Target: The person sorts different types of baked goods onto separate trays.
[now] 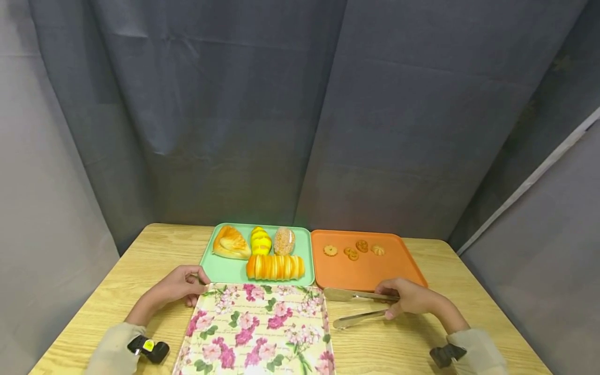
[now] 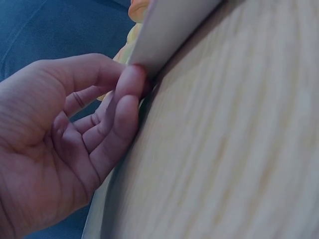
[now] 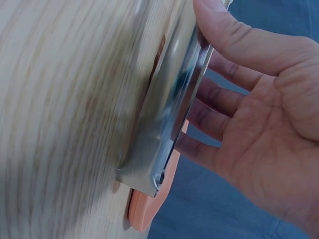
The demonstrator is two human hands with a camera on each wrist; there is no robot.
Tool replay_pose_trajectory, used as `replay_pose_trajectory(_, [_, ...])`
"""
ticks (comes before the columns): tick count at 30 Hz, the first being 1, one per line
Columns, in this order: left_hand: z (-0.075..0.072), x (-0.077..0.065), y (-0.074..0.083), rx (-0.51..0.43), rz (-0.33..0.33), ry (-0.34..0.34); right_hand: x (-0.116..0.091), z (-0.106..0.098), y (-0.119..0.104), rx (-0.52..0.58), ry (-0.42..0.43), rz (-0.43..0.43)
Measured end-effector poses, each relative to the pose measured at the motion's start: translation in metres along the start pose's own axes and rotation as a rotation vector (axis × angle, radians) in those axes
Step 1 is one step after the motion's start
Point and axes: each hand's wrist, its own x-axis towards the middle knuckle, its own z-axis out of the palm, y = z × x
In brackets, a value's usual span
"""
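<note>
A floral tray (image 1: 248,328) with pink flowers on a cream ground lies at the front middle of the table. My left hand (image 1: 180,285) pinches its far left corner; in the left wrist view, the fingertips (image 2: 130,82) meet at the tray's raised side (image 2: 164,35). To the right, my right hand (image 1: 410,299) holds metal tongs (image 1: 361,317) with thumb and fingers. Their two arms are spread, tips pointing left towards the floral tray. The right wrist view shows the tongs' closed end (image 3: 144,169) close above the wood, between thumb and fingers.
Behind the floral tray, a green tray (image 1: 225,271) bears a long striped bread (image 1: 275,267), a triangular pastry (image 1: 230,242), a yellow bun (image 1: 260,240) and a crumb-coated bun (image 1: 284,241). An orange tray (image 1: 361,273) beside it holds several small cookies (image 1: 330,250). Grey curtains (image 1: 234,114) hang around the table.
</note>
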Motion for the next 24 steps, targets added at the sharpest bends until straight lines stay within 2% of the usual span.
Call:
replay_pose_trajectory(9, [-0.001, 0.003, 0.001, 0.005, 0.0, -0.004, 0.0, 0.0, 0.0, -0.015, -0.004, -0.006])
replay_pose_trajectory(20, [0.002, 0.004, 0.007, 0.049, -0.053, 0.006, 0.001, -0.005, -0.004, -0.023, -0.019, -0.006])
replay_pose_trajectory(22, [0.001, 0.003, 0.011, 0.071, -0.05, -0.006, 0.002, -0.008, -0.009, -0.036, -0.001, -0.006])
replay_pose_trajectory(24, [-0.001, 0.003, 0.016, 0.099, -0.041, -0.003, 0.006, -0.011, -0.016, -0.082, 0.053, -0.03])
